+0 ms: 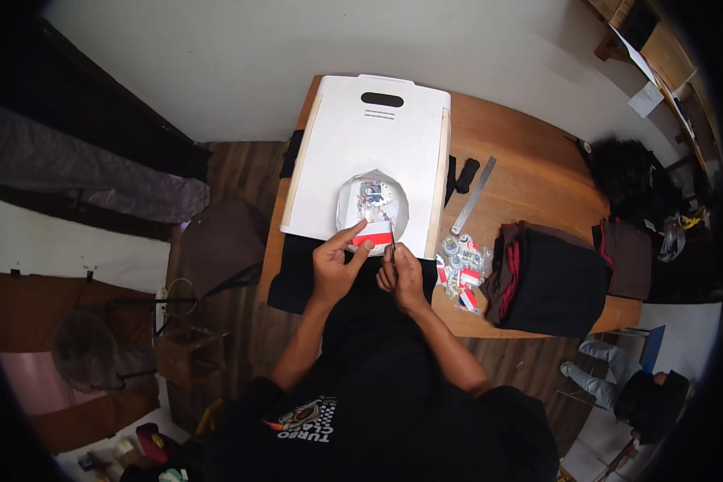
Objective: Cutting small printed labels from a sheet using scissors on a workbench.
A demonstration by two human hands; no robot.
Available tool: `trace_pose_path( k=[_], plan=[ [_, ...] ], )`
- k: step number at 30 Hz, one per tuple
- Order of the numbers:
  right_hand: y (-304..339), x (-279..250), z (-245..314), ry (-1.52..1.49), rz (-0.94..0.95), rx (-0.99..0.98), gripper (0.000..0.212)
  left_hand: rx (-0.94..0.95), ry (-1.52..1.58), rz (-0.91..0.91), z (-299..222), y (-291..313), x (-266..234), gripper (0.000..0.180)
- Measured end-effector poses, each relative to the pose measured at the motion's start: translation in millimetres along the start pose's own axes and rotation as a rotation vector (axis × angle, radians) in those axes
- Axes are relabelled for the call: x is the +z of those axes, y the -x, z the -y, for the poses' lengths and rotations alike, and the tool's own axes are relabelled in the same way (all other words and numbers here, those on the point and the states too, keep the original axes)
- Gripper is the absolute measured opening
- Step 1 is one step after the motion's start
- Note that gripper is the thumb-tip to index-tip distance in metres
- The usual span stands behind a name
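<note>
Fingertips of the left hand point(336, 267) pinch a small red-and-white patch point(373, 234), held up over the near edge of a pale round container point(345, 206). From where I stand, the right hand point(404, 279) is curled around a slim dark tool point(393, 238), too small to make out, its tip at the patch's right edge. The container sits on a white board point(317, 185). Right of that, loose badges and patches point(464, 269) lie near a metal ruler point(473, 198), with folded dark clothes point(556, 277) farther right.
</note>
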State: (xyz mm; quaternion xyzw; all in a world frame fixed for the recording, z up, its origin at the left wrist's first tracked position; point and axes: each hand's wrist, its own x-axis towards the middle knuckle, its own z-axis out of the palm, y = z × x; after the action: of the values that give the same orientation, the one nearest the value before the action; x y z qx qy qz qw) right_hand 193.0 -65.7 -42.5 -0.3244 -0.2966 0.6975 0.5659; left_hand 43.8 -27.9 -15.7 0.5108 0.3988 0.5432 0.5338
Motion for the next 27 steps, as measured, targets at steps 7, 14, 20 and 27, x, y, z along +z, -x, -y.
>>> trace_pose_path(
  k=[7,14,20,27],
  plan=[
    [-1.4,2.8,2.9,-0.008,-0.026,-0.001,0.035,-0.010,0.000,-0.010,0.7,0.8,-0.4,0.042],
    [0.3,-0.3,-0.9,0.013,0.009,-0.006,0.034,-0.002,-0.009,-0.005,-1.6,1.4,0.0,0.042],
    [-0.3,2.6,1.7,-0.009,-0.013,-0.001,0.034,-0.024,-0.007,-0.018,-2.1,1.8,0.0,0.041],
    [-1.4,2.7,0.2,0.017,-0.012,-0.014,0.034,-0.028,-0.008,-0.015,-1.7,2.3,-0.3,0.041]
  ],
)
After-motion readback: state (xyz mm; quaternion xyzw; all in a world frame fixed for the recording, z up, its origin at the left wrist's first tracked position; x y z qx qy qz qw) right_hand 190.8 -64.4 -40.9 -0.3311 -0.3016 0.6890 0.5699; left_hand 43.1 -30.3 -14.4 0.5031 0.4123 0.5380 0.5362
